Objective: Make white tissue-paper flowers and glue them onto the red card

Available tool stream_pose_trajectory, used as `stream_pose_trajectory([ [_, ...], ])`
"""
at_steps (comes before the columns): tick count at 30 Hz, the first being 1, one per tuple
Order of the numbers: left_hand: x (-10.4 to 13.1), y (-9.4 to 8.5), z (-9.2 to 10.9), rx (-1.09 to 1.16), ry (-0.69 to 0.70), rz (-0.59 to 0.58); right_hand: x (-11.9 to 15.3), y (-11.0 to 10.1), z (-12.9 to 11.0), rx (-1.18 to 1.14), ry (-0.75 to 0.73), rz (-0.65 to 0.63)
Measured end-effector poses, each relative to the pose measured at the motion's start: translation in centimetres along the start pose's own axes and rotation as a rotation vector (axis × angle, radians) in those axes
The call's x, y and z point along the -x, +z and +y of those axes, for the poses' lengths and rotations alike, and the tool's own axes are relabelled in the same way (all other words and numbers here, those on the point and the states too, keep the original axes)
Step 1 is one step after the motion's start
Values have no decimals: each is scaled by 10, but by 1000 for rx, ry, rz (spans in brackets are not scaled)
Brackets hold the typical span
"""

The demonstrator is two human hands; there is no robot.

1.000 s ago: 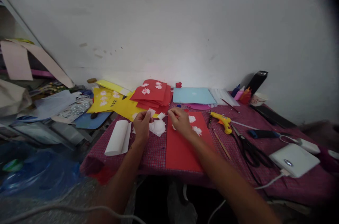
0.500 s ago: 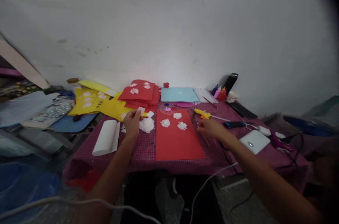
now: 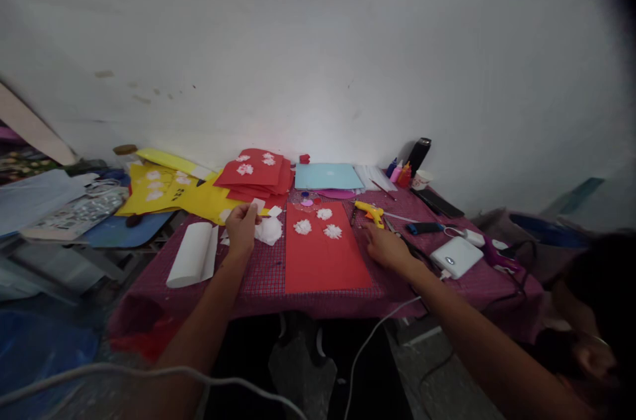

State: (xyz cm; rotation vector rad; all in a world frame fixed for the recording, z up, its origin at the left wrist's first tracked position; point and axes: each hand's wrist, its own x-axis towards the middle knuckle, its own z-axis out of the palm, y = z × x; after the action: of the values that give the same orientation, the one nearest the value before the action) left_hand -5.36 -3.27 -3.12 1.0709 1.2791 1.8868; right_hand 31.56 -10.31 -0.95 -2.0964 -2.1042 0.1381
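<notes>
Near the left of the red sheet, my left hand (image 3: 242, 228) pinches a small white paper square (image 3: 258, 205), closed on it. Just below and beside it are a pile of white paper pieces (image 3: 269, 230) and a loose square (image 3: 274, 211). The red sheet (image 3: 325, 267) lies flat in front of me with three white paper flowers (image 3: 303, 226) near its top. At the sheet's right edge, my right hand (image 3: 387, 249) is low over the cloth, fingers stretched out, with nothing visible in them. A yellow glue gun (image 3: 370, 212) rests just beyond those fingers.
A white paper roll (image 3: 189, 256) lies left. Behind are stacked red sheets (image 3: 253, 175), yellow sheets (image 3: 209, 200) and a light blue folder (image 3: 328, 176). Paint bottles (image 3: 405, 175), a black flask (image 3: 420, 155) and a white power bank (image 3: 457, 257) are right. Another person's head (image 3: 591, 314) shows lower right.
The view has shifted slightly right. A thin brown stick seen at my right hand before no longer shows, and that hand's fingers have stretched forward. My left hand keeps its paper square.
</notes>
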Motion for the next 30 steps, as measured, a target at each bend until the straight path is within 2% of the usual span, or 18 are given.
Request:
stream_pose_trajectory([
  [3, 1, -1, -2, -17, 10, 4, 7, 1, 5, -140, -108, 134],
  [6, 3, -1, 0, -33, 23, 5, 14, 3, 3, -286, -188, 206],
  [12, 11, 7, 14, -7, 44, -28, 21, 18, -21, -535, -286, 377],
  [18, 47, 19, 30, 89, 1, -247, 21, 31, -54, -673, -272, 462],
  [22, 76, 24, 26, 184, -206, -360, 20, 30, -87, -1022, -197, 474],
  [26, 90, 25, 16, 167, -298, -391, 15, 29, -120, -1260, -154, 486],
  [30, 91, 23, 8, 132, -258, -430, 14, 40, -134, -1258, -193, 485],
])
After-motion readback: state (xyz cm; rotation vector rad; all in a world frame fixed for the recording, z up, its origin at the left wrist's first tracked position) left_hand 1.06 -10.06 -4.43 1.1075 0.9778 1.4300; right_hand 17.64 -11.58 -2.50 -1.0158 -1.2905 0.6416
